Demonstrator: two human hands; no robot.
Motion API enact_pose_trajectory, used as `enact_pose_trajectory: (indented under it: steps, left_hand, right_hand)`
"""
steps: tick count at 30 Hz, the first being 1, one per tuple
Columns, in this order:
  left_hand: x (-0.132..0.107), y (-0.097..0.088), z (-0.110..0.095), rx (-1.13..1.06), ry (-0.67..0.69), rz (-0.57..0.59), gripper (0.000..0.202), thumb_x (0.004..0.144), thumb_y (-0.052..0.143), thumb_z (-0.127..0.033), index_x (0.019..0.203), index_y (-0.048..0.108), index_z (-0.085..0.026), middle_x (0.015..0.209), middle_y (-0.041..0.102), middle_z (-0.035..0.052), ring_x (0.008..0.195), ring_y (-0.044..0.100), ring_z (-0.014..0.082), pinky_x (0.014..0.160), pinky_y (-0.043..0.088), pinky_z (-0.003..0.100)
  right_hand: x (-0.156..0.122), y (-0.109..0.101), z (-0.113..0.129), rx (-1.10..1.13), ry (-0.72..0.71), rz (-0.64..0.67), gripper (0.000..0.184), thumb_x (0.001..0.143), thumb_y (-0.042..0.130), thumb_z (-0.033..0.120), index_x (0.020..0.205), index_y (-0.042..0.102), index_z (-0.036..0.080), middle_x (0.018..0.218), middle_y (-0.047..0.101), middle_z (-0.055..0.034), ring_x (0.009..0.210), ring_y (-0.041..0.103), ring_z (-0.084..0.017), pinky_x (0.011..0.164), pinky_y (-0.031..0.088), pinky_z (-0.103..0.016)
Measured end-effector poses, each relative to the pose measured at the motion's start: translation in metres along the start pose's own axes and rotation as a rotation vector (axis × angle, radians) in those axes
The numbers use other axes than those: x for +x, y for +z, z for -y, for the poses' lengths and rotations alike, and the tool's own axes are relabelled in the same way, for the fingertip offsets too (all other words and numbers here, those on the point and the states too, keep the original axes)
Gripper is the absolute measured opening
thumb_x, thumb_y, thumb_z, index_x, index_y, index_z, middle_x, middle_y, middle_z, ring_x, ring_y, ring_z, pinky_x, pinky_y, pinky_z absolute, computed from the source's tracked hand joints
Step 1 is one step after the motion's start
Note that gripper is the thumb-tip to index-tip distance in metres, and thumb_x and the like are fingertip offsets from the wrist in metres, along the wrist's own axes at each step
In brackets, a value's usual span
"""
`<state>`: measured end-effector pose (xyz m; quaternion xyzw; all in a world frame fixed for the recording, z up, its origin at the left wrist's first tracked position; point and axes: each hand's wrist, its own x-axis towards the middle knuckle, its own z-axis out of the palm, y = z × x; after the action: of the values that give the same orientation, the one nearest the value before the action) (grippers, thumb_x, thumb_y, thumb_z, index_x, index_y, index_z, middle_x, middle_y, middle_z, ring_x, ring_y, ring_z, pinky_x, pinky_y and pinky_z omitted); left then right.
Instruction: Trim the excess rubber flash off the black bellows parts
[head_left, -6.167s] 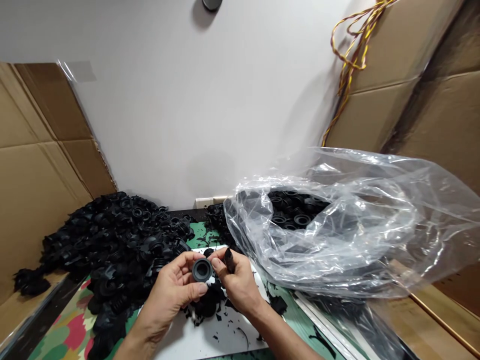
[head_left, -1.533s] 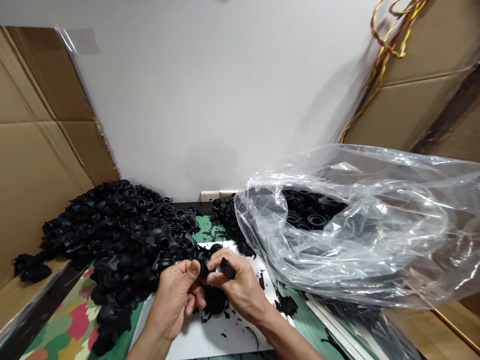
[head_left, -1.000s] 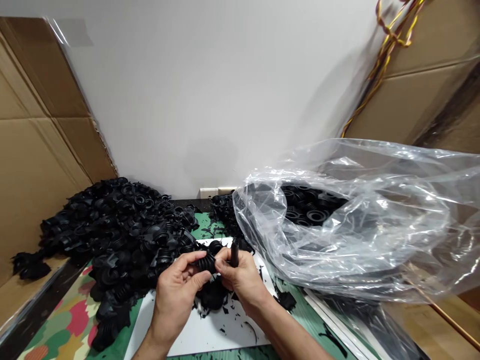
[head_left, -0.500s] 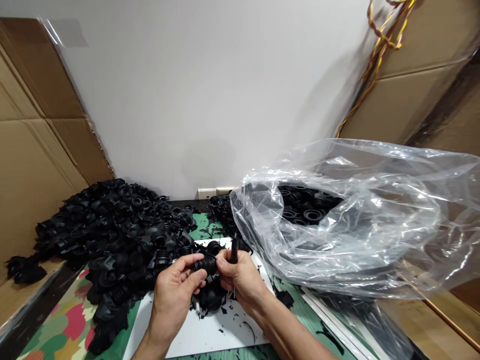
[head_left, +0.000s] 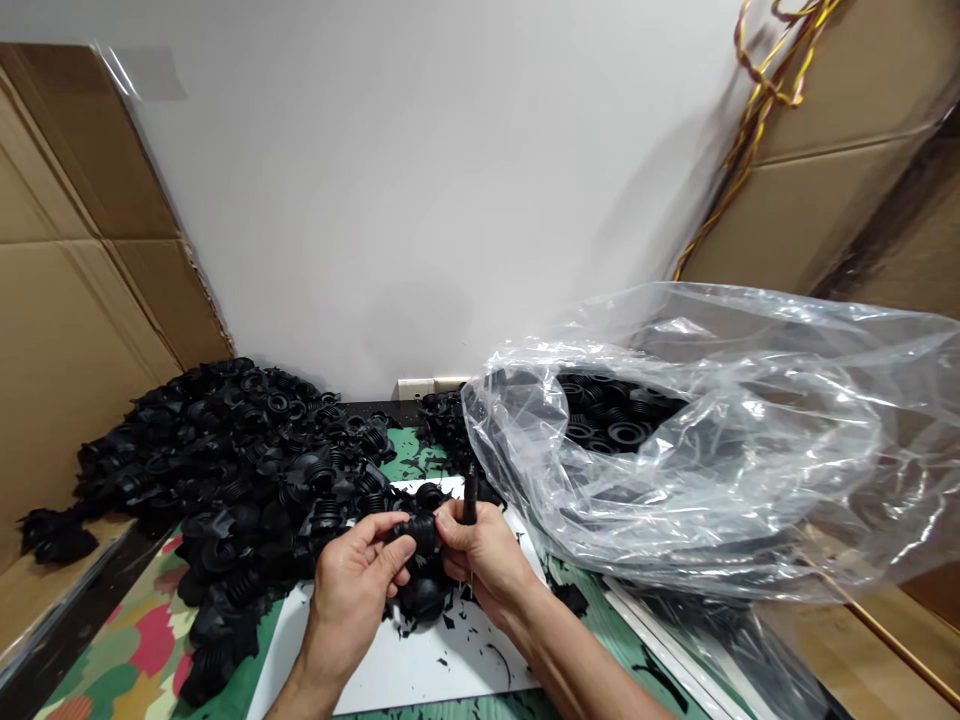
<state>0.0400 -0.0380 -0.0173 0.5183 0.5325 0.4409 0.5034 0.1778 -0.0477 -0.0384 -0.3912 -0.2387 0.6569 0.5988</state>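
My left hand [head_left: 352, 590] pinches a black ribbed rubber part [head_left: 417, 528] between thumb and fingers. My right hand [head_left: 484, 560] grips the same part from the right and also holds a thin black tool [head_left: 470, 496] that sticks up between its fingers. Both hands hover over a white board [head_left: 420, 665] strewn with black rubber scraps. Another black rubber piece [head_left: 422, 594] lies on the board just under the hands.
A big heap of black rubber parts [head_left: 225, 470] covers the table to the left. On the right a clear plastic bag [head_left: 712, 450] holds more such parts [head_left: 615, 415]. Cardboard sheets [head_left: 67, 330] stand at left and right. Yellow-red wires [head_left: 757, 90] hang at the upper right.
Six seconds ago the part's round opening faced me; now it lies sideways between both hands. The tool in my right hand has turned from slanted to upright. The hands barely shifted.
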Motion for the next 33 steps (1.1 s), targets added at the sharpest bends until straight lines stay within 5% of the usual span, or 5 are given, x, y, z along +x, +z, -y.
enact_pose_trajectory:
  steps: [14,33]
  left_hand:
    - [-0.0023,-0.0020,0.0016,0.065,0.090,-0.024,0.024,0.058,0.071,-0.036,0.072,0.073,-0.017,0.052,0.062,-0.0019,0.042,0.052,0.0113,0.042,0.041,0.022]
    - [-0.0010,0.0024,-0.0041,-0.002,-0.001,0.004,0.041,0.050,0.075,-0.041,0.079,0.073,-0.014,0.044,0.062,-0.0001,0.036,0.049,0.0105,0.035,0.034,0.020]
  right_hand:
    - [-0.0012,0.0026,-0.0010,-0.007,0.016,0.013,0.045,0.044,0.085,0.041,0.050,0.049,0.016,0.040,0.038,0.0098,0.033,0.024,0.000,0.036,0.014,-0.020]
    - [0.0029,0.0011,-0.0029,0.042,0.075,0.060,0.050,0.040,0.086,0.046,0.051,0.047,0.017,0.039,0.047,0.0074,0.030,0.022,0.000,0.034,0.015,-0.019]
